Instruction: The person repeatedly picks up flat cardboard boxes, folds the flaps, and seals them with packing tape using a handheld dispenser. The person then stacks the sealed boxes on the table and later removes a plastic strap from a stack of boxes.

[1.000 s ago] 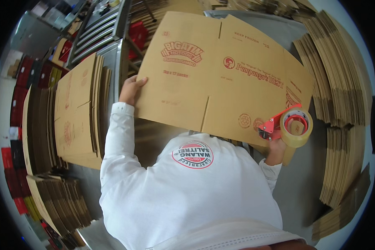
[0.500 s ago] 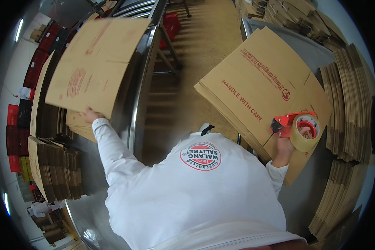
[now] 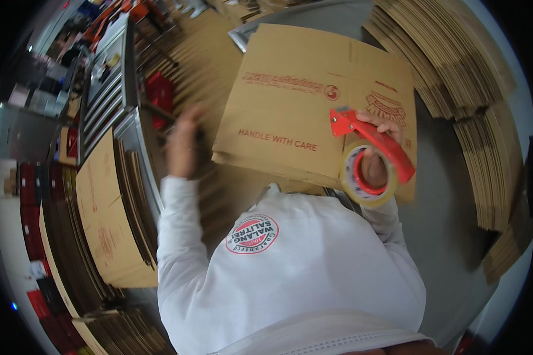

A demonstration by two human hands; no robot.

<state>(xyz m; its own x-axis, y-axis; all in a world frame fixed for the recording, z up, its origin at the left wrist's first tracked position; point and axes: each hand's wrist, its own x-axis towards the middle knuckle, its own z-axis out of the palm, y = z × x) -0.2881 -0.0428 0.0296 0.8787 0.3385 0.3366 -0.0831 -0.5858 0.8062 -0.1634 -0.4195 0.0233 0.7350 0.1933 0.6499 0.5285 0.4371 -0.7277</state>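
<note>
My right hand (image 3: 386, 126) is closed around a red tape dispenser (image 3: 395, 152) carrying a roll of clear tape (image 3: 350, 184). The dispenser is over the right part of a stack of flattened cardboard boxes (image 3: 284, 77) with red print. My left hand (image 3: 183, 142) is raised over the gap left of that stack. It is blurred by motion, but its fingers look stretched out and nothing shows in them. Left of it, a printed flat carton (image 3: 103, 201) lies on top of another stack, apart from the hand.
Tall stacks of folded cartons (image 3: 432, 53) line the right side of a grey metal table (image 3: 438, 236). A roller conveyor (image 3: 109, 77) runs at the far left. Red crates (image 3: 32, 207) are piled along the left wall. A red bin (image 3: 160, 94) is under the conveyor.
My left hand has let go of the flat carton, which is now on the left stack, and has moved right. My right hand has turned the dispenser. The whole view has swung left.
</note>
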